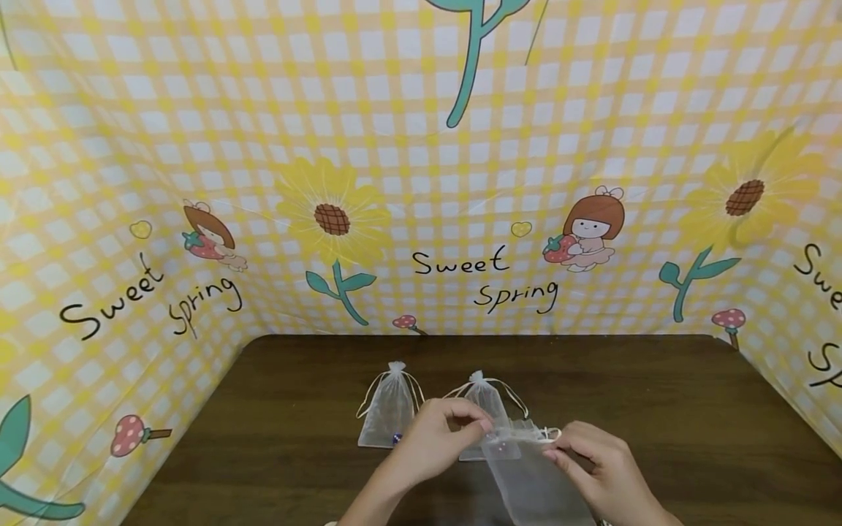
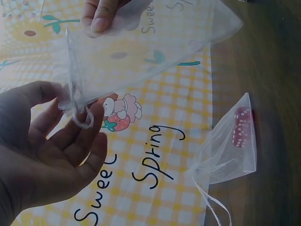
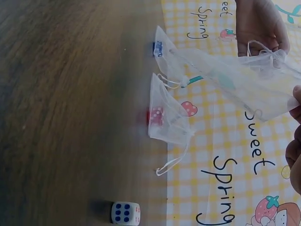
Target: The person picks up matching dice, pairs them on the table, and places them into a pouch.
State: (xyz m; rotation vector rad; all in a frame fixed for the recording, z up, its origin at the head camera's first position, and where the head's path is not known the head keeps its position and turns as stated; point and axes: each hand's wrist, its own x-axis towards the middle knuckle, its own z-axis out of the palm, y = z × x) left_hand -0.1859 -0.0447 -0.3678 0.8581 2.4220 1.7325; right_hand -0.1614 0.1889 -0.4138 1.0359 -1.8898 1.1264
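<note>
A sheer white organza drawstring bag (image 1: 536, 478) hangs between my hands in front of me. My left hand (image 1: 437, 442) pinches one side of its gathered mouth, where a drawstring loop hangs by the fingers. At the mouth's other side my right hand (image 1: 601, 467) pinches the fabric near a pale cord loop. I see no contents inside this bag. Behind the hands stand two drawn-closed organza bags: the left one (image 1: 384, 413) has a blue die (image 3: 158, 48) at its bottom, the right one (image 1: 483, 398) holds red dice (image 2: 242, 127) with white dots.
A white die (image 3: 125, 213) with blue and red pips lies on the dark wooden table (image 1: 283, 409), seen in the right wrist view. A yellow checked cloth (image 1: 434, 183) with printed flowers and lettering rises behind the table and at both sides.
</note>
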